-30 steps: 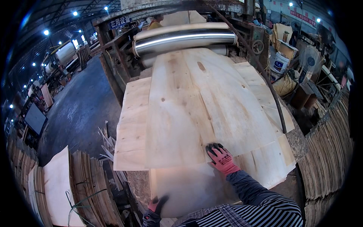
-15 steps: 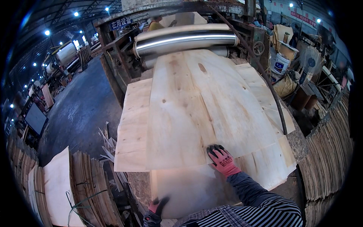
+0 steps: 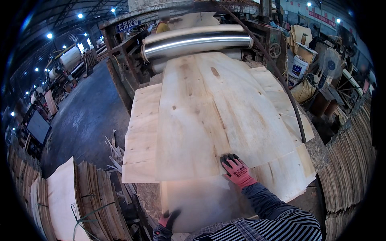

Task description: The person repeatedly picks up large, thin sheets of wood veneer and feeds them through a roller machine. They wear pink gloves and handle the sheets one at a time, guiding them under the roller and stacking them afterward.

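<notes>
A large pale wood veneer sheet [image 3: 189, 132] with knots and brown streaks lies in front of me, its far end at the shiny metal roller [image 3: 197, 45]. My right hand [image 3: 236, 170], in a pink glove with black fingertips, rests palm down near its close edge, fingers spread. Closer to me, another veneer sheet [image 3: 201, 201] partly emerges from under the first. My left hand [image 3: 169, 219], gloved alike, is at this lower sheet's left edge, with a dark gloved digit over the top; the rest of its grip is partly hidden.
More veneer pieces [image 3: 140, 132] stick out on both sides. A long dark bar [image 3: 281, 80] slants along the right. Veneer stacks stand at the right [image 3: 348, 160] and lower left [image 3: 94, 193]. White buckets [image 3: 297, 67] are at the far right. A person [image 3: 163, 26] is behind the roller.
My hands and the sheets under them stay practically where they were. Behind the roller, the person's arm is no longer visible and the pale sheet there has shifted.
</notes>
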Motion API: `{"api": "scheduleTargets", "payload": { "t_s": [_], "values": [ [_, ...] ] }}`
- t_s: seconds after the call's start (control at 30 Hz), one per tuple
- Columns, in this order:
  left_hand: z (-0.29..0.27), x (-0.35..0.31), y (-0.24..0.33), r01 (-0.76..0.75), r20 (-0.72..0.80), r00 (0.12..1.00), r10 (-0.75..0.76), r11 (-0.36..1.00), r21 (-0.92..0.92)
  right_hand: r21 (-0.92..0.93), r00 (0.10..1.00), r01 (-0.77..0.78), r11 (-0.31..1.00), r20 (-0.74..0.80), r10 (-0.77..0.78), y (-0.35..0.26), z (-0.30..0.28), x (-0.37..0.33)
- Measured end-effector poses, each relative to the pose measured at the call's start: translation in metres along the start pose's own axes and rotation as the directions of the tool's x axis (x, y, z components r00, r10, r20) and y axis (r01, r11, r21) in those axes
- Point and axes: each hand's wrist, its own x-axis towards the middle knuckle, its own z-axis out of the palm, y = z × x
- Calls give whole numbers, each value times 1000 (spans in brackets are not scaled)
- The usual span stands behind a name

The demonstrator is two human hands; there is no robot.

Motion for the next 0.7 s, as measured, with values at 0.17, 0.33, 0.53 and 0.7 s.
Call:
{"api": "scheduleTargets", "payload": {
  "t_s": [0.17,0.33,0.53,0.7],
  "values": [
    [2,-1,3,23,29,999,-22,999,-32,13,1000,-19,1000,-3,19,0,-1,0],
    [-4,2,-6,25,49,998,-25,1000,8,38,999,-23,999,29,22,-2,-27,10],
    [0,2,0,87,70,994,-79,990,-113,66,1000,-7,998,-24,8,4,-48,45],
    [6,-4,11,88,10,996,-88,995,-37,23,998,21,1000,-59,-20,23,-21,76]
  ]
}}
